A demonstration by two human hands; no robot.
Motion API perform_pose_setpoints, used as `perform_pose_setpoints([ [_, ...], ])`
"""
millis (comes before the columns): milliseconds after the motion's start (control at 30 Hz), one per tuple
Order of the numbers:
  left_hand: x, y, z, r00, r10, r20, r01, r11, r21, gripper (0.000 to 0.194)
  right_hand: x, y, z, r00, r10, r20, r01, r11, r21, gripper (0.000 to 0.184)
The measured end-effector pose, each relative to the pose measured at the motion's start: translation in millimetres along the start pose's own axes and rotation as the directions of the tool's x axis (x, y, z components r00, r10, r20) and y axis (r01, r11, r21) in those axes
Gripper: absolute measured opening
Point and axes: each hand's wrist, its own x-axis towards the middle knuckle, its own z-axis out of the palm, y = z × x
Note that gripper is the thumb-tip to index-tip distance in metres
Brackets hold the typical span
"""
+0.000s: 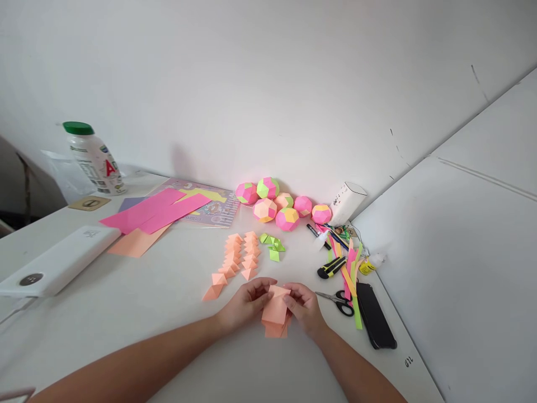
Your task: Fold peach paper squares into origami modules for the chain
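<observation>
Between my two hands is a piece of peach paper, roughly square. My left hand pinches its left edge with thumb and fingers. On the other side, my right hand pinches the upper right edge. More peach paper pieces lie on the table just under and below it. Beyond my hands stand two rows of folded peach paper units, and to their right a small group of green folded units.
Several paper balls rest by the wall. Scissors, a box cutter, paper strips and a black phone lie at right. Pink sheets, a white power bank and a bottle are at left.
</observation>
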Motion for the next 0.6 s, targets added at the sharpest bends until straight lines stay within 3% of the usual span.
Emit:
perform_pose_setpoints([
  [200, -0.8, -4.0, 0.3, 0.999, -0.001, -0.038, 0.006, 0.99, 0.139, 0.042, -1.4, -5.4, 2.1, 0.999, 0.043, 0.002, -0.043, 0.999, 0.009, 0.03],
  [433, -3.8, -4.6, -0.3, 0.998, 0.019, 0.06, -0.031, 0.979, 0.202, 0.035, -2.3, -2.2, 1.5, 0.999, -0.004, 0.038, 0.004, 1.0, 0.002, 0.027],
  [600, -1.0, -4.7, -2.3, 0.998, 0.027, -0.052, -0.019, 0.989, 0.147, 0.038, -2.5, -8.1, 3.1, 0.995, -0.017, 0.097, 0.016, 1.0, 0.014, 0.035],
])
